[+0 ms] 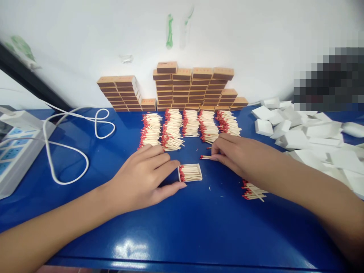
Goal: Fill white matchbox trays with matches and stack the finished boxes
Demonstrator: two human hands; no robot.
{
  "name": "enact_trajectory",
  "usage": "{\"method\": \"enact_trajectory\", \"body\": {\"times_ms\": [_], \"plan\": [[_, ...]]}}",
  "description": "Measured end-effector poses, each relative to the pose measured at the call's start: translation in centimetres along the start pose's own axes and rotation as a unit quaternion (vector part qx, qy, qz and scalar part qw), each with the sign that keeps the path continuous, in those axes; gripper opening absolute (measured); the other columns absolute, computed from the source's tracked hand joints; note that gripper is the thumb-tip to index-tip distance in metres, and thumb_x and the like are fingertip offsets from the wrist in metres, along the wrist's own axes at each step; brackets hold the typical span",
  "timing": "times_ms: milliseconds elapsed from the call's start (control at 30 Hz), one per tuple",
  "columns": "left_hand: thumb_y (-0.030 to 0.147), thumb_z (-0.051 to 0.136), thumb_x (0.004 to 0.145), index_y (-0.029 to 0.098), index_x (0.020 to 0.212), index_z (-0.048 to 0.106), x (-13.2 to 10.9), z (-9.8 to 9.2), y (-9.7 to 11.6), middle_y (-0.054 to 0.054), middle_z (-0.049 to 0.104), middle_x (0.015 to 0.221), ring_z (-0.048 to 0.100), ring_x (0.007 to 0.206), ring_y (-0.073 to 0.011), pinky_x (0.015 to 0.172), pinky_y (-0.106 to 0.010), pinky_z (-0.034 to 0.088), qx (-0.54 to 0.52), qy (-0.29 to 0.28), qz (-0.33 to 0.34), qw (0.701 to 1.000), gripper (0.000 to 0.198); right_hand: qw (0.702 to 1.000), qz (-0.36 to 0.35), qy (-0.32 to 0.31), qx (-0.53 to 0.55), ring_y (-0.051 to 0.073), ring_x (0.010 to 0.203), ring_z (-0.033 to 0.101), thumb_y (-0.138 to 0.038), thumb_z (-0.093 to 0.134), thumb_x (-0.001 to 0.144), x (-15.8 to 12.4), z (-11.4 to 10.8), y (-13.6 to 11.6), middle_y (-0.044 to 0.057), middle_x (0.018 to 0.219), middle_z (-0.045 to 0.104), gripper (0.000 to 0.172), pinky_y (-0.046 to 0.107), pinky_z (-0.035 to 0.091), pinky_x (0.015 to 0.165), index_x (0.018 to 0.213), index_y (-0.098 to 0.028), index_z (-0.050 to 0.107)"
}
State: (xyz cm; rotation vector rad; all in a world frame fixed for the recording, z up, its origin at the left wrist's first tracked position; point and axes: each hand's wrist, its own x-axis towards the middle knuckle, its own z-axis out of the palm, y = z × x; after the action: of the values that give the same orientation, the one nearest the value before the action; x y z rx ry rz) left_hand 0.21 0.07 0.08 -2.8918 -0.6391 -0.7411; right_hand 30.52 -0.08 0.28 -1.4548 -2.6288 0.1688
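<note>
Firstly, the blue tabletop [182, 227] fills the lower frame, with a bright reflection [129, 249] at lower left. Right of lower centre, a small pile of matches [253, 192] lies partly hidden behind the right forearm [298, 178]. At frame centre, one white matchbox tray [192, 181] contains red-tipped matches [191, 173], heads leftward. The left hand [145, 174] brackets its left end, thumb and forefinger apart at the two corners; whether they press on it cannot be told. Right of the tray and slightly beyond, the right hand [236, 151] has thumb and fingers pinched together on a few matches [206, 157]. Beyond both hands, five match heaps [191, 125] lie in a row. A power strip [24, 151] and looped white cable [62, 184] occupy the left side; a heap of white trays [297, 139] occupies the right. Furthest, brown-sided matchboxes [180, 93] stand stacked against the white wall [85, 34], which bears green marks [170, 30] at top centre.
</note>
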Motion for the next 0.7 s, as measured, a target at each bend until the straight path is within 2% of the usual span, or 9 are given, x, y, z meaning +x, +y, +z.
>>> {"method": "enact_trajectory", "body": {"times_ms": [200, 333, 700], "plan": [[0.042, 0.074, 0.102, 0.011, 0.110, 0.075, -0.1, 0.0, -0.1, -0.005, 0.068, 0.083, 0.060, 0.080, -0.0218, 0.075, -0.037, 0.049, 0.003, 0.000, -0.001, 1.000, 0.032, 1.000, -0.005, -0.006, 0.017, 0.021, 0.074, 0.065, -0.030, 0.059, 0.108, -0.2, -0.3, -0.4, 0.006, 0.092, 0.071, 0.019, 0.031, 0.044, 0.065, 0.091, -0.021, 0.064], [0.042, 0.074, 0.102, 0.011, 0.110, 0.075, -0.1, 0.0, 0.0, -0.004, 0.068, 0.082, 0.059, 0.079, -0.0218, 0.074, -0.037, 0.049, 0.001, -0.001, -0.001, 1.000, 0.032, 1.000, 0.004, -0.004, 0.016, 0.020, 0.072, 0.064, -0.033, 0.062, 0.107, -0.1, -0.4, -0.5, 0.006, 0.090, 0.070, 0.017, 0.031, 0.044, 0.064, 0.096, -0.021, 0.066], [0.042, 0.074, 0.102, 0.011, 0.110, 0.075, 0.0, -0.1, 0.0, -0.004, 0.067, 0.082, 0.057, 0.078, -0.0214, 0.073, -0.039, 0.050, -0.001, -0.002, -0.001, 1.000, 0.032, 0.999, 0.013, -0.021, -0.032, 0.022, 0.079, 0.071, -0.029, 0.055, 0.110, 0.2, 0.0, -1.2, 0.011, 0.101, 0.074, 0.021, 0.033, 0.049, 0.069, 0.095, -0.018, 0.066]]}}
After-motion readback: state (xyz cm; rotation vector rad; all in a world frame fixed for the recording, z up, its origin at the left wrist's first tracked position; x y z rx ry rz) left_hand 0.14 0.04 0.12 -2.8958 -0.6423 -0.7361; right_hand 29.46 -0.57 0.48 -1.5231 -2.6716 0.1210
